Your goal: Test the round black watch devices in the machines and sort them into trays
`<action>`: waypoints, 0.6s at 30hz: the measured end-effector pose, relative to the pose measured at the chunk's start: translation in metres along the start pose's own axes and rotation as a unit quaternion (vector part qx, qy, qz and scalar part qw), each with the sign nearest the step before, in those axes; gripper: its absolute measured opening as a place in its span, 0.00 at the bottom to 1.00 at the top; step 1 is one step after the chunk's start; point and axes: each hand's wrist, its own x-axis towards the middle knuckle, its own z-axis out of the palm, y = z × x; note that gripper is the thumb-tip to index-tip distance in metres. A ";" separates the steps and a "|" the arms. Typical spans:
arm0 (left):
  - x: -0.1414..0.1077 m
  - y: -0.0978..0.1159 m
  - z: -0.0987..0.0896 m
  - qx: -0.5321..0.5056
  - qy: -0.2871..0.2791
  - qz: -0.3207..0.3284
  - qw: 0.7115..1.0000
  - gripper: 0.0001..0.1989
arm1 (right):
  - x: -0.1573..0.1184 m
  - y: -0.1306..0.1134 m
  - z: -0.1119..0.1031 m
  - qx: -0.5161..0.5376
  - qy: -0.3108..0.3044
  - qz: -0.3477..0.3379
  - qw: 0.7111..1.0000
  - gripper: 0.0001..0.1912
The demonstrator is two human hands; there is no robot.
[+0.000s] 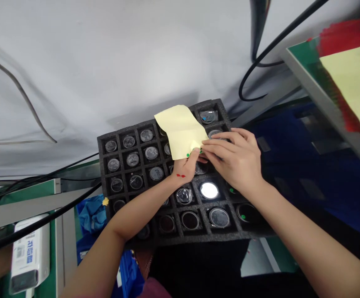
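My left hand (186,166) grips a pale yellow sticker sheet (180,126) by its lower edge, the thumb pressing on top near a curled bit of paper. Small green dot stickers (188,155) sit along that edge. From the right, my right hand (237,159) closes its thumb and fingertips at the same edge, beside my left thumb; what exactly lies between them is partly hidden. Below both hands is a black foam tray (170,203) with round, glass-like discs in its compartments. One disc (209,190) reflects bright light, and another disc (246,213) bears a green dot.
A white wall (121,62) rises behind the tray. Black cables (248,78) hang at the upper right, near a green shelf (304,56) with yellow paper (354,78). At lower left are a white box (31,256) and blue plastic bags (91,215).
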 end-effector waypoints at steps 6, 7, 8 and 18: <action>0.002 -0.005 0.002 -0.012 -0.003 0.008 1.000 0.23 | 0.000 -0.003 0.002 -0.023 0.001 -0.013 1.000 0.08; 0.002 -0.004 0.002 -0.011 -0.001 0.002 1.000 0.24 | 0.000 -0.003 0.003 -0.030 -0.003 -0.010 0.999 0.08; 0.002 -0.004 0.002 -0.009 0.002 -0.006 1.000 0.24 | -0.001 -0.003 0.003 -0.037 -0.008 -0.007 0.999 0.08; 0.002 -0.004 0.004 0.001 0.065 -0.030 0.997 0.23 | -0.006 0.001 0.004 -0.036 0.003 -0.052 0.998 0.08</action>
